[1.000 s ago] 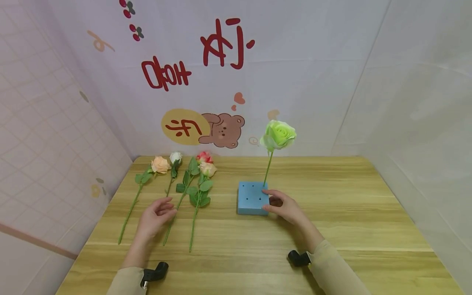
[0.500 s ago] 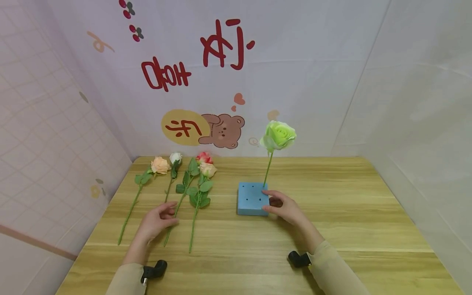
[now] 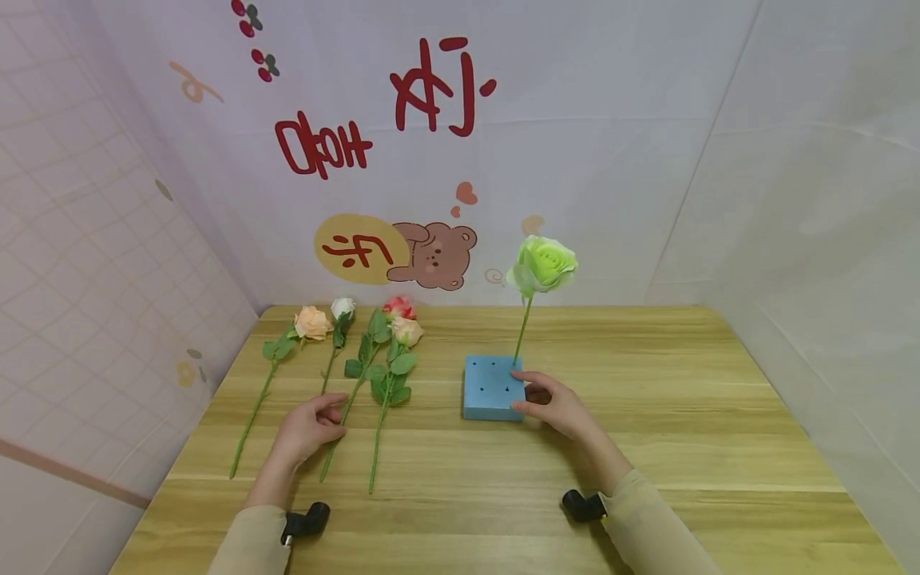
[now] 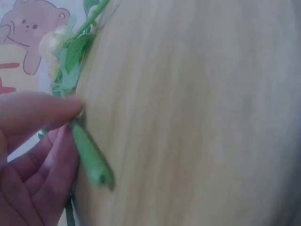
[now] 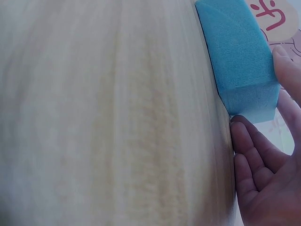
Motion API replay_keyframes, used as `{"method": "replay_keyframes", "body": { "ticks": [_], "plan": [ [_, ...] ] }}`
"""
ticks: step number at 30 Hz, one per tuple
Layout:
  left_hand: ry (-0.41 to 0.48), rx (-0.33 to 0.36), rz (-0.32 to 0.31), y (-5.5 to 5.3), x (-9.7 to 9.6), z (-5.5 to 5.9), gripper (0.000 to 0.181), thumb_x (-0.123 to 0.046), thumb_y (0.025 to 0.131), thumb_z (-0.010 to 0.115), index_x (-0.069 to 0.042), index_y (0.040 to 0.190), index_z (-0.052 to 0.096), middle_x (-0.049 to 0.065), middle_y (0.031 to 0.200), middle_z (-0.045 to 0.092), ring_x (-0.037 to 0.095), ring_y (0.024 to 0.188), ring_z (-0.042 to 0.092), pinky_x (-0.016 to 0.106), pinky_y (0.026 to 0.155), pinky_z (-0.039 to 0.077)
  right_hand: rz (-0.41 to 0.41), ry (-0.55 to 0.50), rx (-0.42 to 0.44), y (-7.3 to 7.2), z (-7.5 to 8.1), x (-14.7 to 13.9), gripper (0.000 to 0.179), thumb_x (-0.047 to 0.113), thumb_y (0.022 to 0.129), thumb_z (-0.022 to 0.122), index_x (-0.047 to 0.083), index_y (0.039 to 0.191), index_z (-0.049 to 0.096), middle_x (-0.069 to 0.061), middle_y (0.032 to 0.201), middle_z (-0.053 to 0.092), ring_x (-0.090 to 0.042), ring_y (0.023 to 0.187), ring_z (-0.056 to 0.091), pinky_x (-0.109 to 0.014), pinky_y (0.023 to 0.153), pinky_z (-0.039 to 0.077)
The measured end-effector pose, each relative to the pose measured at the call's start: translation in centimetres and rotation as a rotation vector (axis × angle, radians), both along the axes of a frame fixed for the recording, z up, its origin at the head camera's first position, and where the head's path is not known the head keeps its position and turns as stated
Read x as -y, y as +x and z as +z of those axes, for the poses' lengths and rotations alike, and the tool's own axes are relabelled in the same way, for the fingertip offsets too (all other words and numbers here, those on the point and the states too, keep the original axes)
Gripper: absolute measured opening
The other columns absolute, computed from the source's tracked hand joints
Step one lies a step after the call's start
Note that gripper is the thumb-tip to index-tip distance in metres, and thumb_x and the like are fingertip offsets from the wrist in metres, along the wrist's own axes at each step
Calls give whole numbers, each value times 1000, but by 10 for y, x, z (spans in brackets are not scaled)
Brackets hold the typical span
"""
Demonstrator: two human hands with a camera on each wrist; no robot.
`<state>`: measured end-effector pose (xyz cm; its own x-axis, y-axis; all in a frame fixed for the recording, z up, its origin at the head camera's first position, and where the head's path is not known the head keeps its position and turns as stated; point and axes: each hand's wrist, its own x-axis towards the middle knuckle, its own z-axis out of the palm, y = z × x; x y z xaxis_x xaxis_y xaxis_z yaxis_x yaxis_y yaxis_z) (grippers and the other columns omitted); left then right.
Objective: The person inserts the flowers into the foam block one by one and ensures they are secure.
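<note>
My left hand [image 3: 309, 431] pinches the lower stem of a red rose between thumb and fingers; the flower head [image 3: 398, 308] lies at the back. In the left wrist view the cut end of the green stem [image 4: 96, 167] sticks out past the thumb. With thumb and fingertips my right hand [image 3: 557, 406] holds the right side of a blue foam block [image 3: 491, 391], whose top has several small holes. Upright in the block's back right corner stands a light green rose [image 3: 544, 266]. The right wrist view shows fingers curled low beside the block's end face [image 5: 249, 100].
Left of the red rose lie a peach rose [image 3: 312, 323] and a white rose [image 3: 343, 308]. A cream rose [image 3: 406, 331] overlaps the red one on its right. The wooden table [image 3: 647, 375] meets a printed cloth wall [image 3: 611, 160] at the back.
My left hand has come down slightly toward the table's near side, and its thumb and fingers have closed on the red rose's stem. My right hand and the foam block have stayed put.
</note>
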<state>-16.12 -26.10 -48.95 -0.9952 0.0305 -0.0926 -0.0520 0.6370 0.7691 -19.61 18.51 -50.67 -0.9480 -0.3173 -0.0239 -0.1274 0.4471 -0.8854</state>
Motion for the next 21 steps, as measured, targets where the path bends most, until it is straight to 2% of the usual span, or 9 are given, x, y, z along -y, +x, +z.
{"method": "replay_keyframes", "body": {
  "ticks": [10,18,21],
  "plan": [
    [-41,6,18,1,-5,3,50,1,81,76,-2,129,64,6,89,65,19,81,59,34,69,49,-8,-21,11,2,3,1,57,23,89,77,13,141,56,-9,112,63,-25,104,61,-42,91,48],
    [-60,8,3,0,-7,8,51,3,83,74,-1,132,62,6,86,63,21,82,58,35,70,48,24,-46,19,13,32,7,54,12,91,73,0,140,54,-16,112,62,-34,105,60,-43,88,49],
    [-47,17,13,-1,-7,9,52,4,84,72,-1,134,60,7,88,62,22,83,57,35,71,47,15,-46,20,11,26,6,54,14,91,74,3,140,54,-16,113,62,-33,105,60,-44,89,48]
  ]
}}
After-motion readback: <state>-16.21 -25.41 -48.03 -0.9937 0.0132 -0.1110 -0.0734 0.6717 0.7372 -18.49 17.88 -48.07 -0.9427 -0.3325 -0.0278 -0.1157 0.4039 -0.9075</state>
